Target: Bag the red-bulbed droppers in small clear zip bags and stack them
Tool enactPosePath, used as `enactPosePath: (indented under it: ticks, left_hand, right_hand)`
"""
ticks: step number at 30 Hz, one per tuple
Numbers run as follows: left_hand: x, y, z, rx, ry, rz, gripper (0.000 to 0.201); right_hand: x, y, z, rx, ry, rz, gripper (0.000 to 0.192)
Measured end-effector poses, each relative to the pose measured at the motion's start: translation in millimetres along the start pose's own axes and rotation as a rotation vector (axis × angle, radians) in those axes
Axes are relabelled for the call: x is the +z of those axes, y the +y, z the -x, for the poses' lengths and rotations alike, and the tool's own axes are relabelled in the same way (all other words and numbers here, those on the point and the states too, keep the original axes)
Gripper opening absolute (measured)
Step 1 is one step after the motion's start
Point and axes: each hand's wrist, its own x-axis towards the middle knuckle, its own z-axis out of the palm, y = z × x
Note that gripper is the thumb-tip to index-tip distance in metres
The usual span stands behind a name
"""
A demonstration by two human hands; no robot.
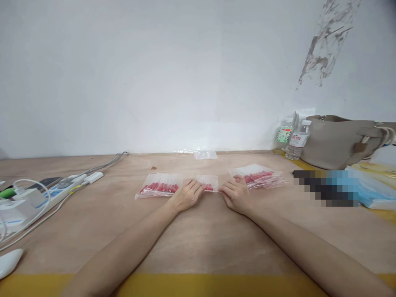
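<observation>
Pinching small bag (208, 182) from both sides: left hand (186, 195) and right hand (235, 195), fingers clamped on its edges. Bag stacks (161, 185) (258, 175) flank it on counter (198, 243).

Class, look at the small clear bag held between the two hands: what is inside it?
Inside the small clear bag a few red pieces show near its lower edge. The left hand and right hand cover both its ends, so the full count stays hidden.
</observation>
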Motion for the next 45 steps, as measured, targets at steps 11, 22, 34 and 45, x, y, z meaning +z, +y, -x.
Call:
enactPosePath:
  ticks: [11, 22, 34, 45]
  left_hand:
    - [-10.2, -4.3, 2.2, -0.045, 0.028, -0.037, 0.023]
    - [-17.7, -13.7, 3.2, -0.075, 0.019, -0.03, 0.032]
    - [-24.3, -5.2, 1.2, -0.269, -0.022, 0.183, 0.045]
    - [-5.0, 22.2, -12.8, -0.29, -0.129, 0.532, 0.027]
  right_hand:
    - [-5.5, 5.8, 1.3, 0.021, 0.041, 0.031, 0.016]
    - [-7.4, 6.5, 0.9, 0.046, 0.041, 0.024, 0.016]
    - [-12.2, 19.1, 3.7, 0.148, -0.055, -0.058, 0.012]
    - [5.4, -0.2, -3.5, -0.128, -0.069, 0.051, 0.014]
